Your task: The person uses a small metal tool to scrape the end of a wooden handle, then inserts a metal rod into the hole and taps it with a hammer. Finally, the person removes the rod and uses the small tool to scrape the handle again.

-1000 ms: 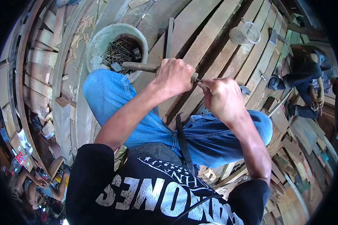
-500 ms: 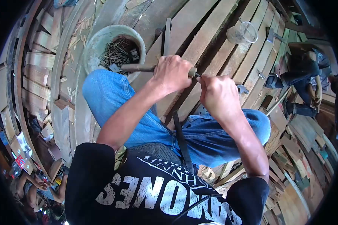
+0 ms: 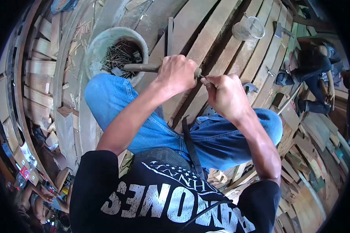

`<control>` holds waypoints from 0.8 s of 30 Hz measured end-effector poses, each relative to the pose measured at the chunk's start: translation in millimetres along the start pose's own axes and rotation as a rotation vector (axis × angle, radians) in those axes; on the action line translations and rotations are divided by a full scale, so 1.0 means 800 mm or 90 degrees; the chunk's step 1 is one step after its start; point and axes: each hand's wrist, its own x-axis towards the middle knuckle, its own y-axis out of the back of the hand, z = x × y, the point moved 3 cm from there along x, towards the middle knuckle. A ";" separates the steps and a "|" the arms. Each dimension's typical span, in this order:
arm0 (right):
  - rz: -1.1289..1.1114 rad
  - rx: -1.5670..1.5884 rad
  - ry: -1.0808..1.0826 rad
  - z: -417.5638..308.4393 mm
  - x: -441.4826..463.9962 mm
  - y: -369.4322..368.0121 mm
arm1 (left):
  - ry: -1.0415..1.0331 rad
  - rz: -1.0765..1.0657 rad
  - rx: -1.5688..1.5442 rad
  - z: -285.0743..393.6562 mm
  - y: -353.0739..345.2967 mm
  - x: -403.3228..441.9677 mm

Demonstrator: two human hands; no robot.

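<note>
A round wooden stick [image 3: 142, 67] runs through my left hand [image 3: 177, 73], whose fingers are wrapped round it. One end of the stick points left over the rim of the bucket, and the other pokes out beyond my knuckles. My right hand [image 3: 226, 92] is closed in a pinch on a small dark piece [image 3: 202, 76] just at that right end; its shape is mostly hidden by my fingers. Behind my left hand stands the pale bucket [image 3: 92, 48], with many nails [image 3: 119, 53] inside. Both hands are above my crossed legs.
A clear plastic cup [image 3: 241, 31] stands on the wooden planks [image 3: 206, 35]. A hammer head [image 3: 251, 87] shows beside my right hand, and a hatchet [image 3: 278, 30] lies farther back. Another person [image 3: 315, 83] sits at the right. Wood offcuts [image 3: 311, 155] pile up at the lower right.
Both hands stay close together; my right hand has tilted slightly, and a small gap shows between its pinch and the stick's end. The view has shifted a little.
</note>
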 end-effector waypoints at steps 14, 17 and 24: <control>0.033 -0.037 -0.091 -0.010 -0.007 0.008 | -0.066 0.071 0.044 0.000 -0.001 -0.004; -0.146 -0.129 -0.066 -0.008 -0.011 -0.011 | 0.010 0.242 -0.159 -0.018 0.026 0.011; -0.020 0.090 -0.112 -0.018 -0.011 0.086 | 0.096 0.108 -0.218 -0.059 0.039 -0.003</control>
